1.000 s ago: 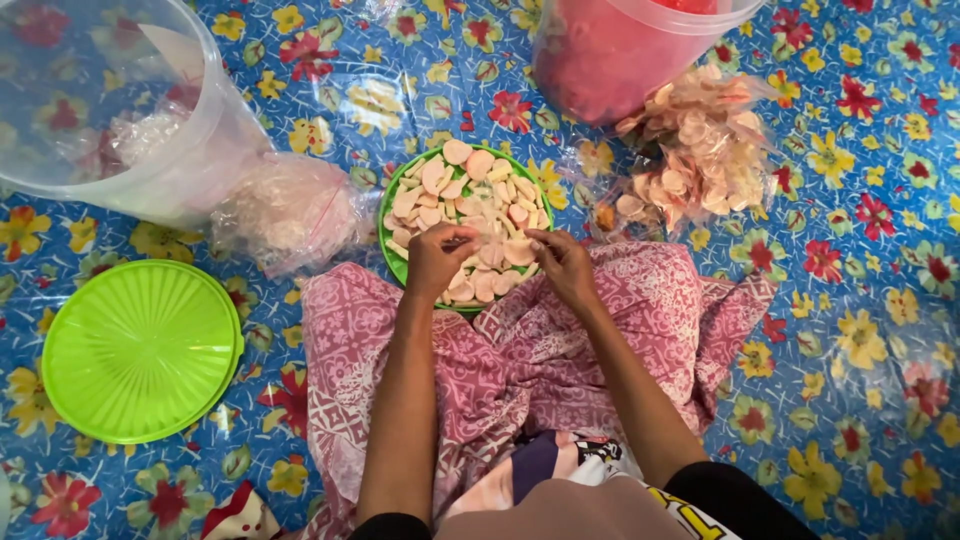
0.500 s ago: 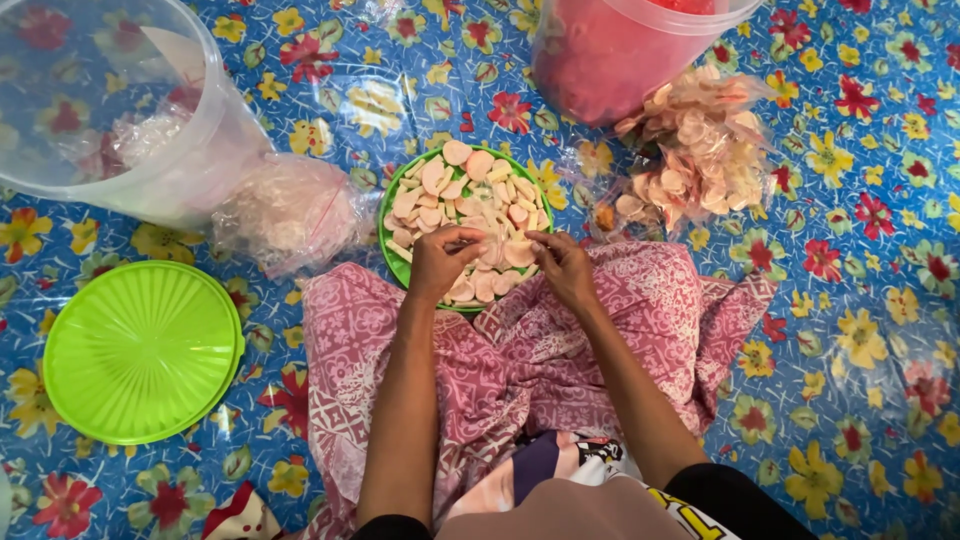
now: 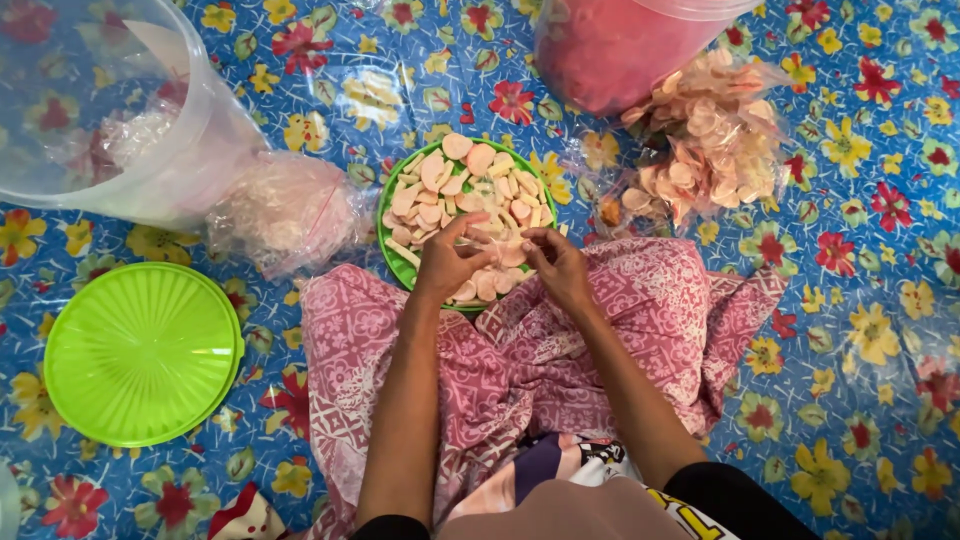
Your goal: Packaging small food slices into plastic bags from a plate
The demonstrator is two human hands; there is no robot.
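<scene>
Your 2 hands meet over the near half of the green plate (image 3: 395, 255), piled with pale and pink cracker pieces (image 3: 450, 185). Your left hand (image 3: 445, 258) has thumb and fingertips pinched on something thin; what it is I cannot tell. Your right hand (image 3: 556, 265) curls in, fingertips pressed together beside it. Left of the plate lies a clear bag (image 3: 285, 210); beyond that, a lime lid (image 3: 140, 350). Right of the plate sits a bag of crackers (image 3: 710, 140).

the plate (image 3: 392, 246) of crackers (image 3: 470, 190) sits just beyond the lap cloth (image 3: 560, 340), both hands over its near edge. a lid (image 3: 140, 352) lies left, a tub (image 3: 110, 110) behind it, a bag of crackers (image 3: 710, 140) right.
</scene>
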